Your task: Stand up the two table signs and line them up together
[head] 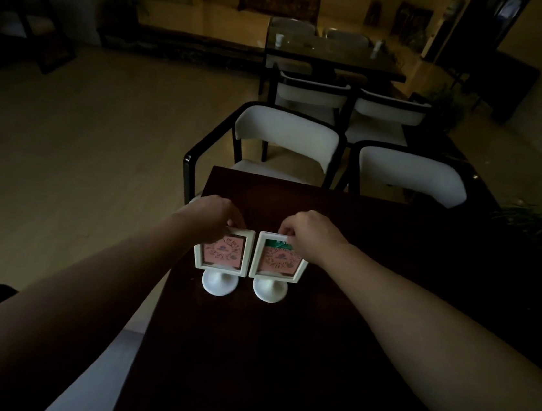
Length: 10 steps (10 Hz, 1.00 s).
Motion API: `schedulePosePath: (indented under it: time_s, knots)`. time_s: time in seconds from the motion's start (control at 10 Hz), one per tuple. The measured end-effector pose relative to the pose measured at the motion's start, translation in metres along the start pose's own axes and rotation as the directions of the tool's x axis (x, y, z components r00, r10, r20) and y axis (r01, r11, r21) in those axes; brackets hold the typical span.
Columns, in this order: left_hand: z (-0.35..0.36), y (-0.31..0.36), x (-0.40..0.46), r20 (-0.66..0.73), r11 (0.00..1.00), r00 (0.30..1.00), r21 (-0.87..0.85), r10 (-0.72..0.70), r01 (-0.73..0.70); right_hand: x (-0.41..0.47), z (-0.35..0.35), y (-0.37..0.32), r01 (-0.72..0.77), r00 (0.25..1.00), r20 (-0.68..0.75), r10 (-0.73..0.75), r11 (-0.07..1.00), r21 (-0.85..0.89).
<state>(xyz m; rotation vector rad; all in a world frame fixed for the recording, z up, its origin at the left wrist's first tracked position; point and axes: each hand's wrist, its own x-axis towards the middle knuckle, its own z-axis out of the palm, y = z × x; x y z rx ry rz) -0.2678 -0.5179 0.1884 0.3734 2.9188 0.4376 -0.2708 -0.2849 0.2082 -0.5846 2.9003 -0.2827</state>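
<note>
I have both signs standing on their round white feet near the left edge of the dark tabletop (335, 314), frames side by side with only a thin gap between them. My left hand (214, 214) is pinched on the top edge of the left sign (224, 250), and my right hand (310, 231) is pinched on the top edge of the right sign (278, 260); each sign sits directly under and just nearer me than its own hand, long axis upright. What the next nudge turns on, I judge, is the line of the two frames: the right sign looks slightly turned and its foot sits a touch nearer me, so the right hand has the correction to make. Both pink inserts carry a round code pattern; the right one has a green band with characters too blurred to read.
</note>
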Motion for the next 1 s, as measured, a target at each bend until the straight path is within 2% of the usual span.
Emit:
schedulePosePath:
  time_s: [0.7, 1.0]
  knots:
    - [0.0044, 0.0032, 0.0001, -0.029, 1.0, 1.0, -0.019, -0.005, 0.005, 0.0017, 0.0015, -0.0054, -0.013, 1.0, -0.001, 0.013, 1.0, -0.028]
    - [0.0066, 0.0059, -0.0054, -0.04, 0.996, 0.998, -0.081, -0.039, 0.036, -0.006, 0.0023, -0.0005, -0.073, 0.997, -0.01, 0.073, 0.997, 0.04]
